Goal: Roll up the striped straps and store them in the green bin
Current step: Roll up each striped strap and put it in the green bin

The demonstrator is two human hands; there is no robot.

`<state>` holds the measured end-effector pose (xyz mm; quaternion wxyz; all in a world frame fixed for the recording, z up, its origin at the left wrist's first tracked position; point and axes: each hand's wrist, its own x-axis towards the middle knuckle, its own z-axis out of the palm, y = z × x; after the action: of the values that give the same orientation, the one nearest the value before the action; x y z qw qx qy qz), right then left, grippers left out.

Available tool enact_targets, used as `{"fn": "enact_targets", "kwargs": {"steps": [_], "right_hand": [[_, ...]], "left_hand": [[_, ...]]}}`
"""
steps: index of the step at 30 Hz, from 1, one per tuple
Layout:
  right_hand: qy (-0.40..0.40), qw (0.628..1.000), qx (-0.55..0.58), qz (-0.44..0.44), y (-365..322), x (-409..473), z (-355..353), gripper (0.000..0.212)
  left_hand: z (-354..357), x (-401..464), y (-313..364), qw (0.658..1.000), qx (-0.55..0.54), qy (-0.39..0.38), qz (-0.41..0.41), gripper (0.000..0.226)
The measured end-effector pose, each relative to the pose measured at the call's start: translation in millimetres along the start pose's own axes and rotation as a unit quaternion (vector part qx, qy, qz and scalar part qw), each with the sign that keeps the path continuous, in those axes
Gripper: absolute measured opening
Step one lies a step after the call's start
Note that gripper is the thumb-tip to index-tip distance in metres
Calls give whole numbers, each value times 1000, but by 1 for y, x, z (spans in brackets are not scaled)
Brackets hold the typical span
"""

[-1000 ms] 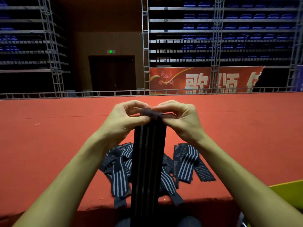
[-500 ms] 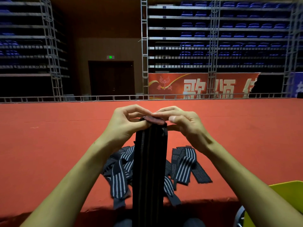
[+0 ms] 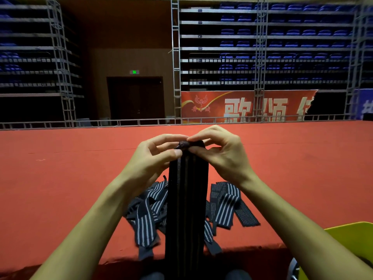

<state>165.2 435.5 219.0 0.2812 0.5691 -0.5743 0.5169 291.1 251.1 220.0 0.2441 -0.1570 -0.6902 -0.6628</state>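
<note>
Rolling has only just begun on one strap (image 3: 186, 199): the left hand (image 3: 150, 158) and right hand (image 3: 220, 154) each pinch its top end, where a small tight curl sits between the fingertips, while the rest hangs straight down toward the person's lap. A heap of loose straps (image 3: 226, 201) lies unrolled on the red worktop (image 3: 60, 178) just behind it (several pieces, tangled together). The green bin (image 3: 347, 237) shows at the lower right corner; its inside is hidden, so I cannot tell whether anything is stored yet. By my judgement, most of the work remains.
</note>
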Motion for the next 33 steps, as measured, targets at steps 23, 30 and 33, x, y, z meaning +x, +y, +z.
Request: {"fn": "enact_targets", "kwargs": {"steps": [23, 30, 33], "right_hand": [[-53, 994, 75, 56, 4, -8, -3, 21], [-86, 991, 74, 75, 3, -13, -8, 31], [-68, 993, 57, 80, 3, -11, -6, 31]], "left_hand": [[9, 4, -3, 998, -20, 68, -2, 32], [5, 0, -6, 999, -17, 50, 6, 33], [5, 0, -7, 1000, -6, 29, 7, 38]]}}
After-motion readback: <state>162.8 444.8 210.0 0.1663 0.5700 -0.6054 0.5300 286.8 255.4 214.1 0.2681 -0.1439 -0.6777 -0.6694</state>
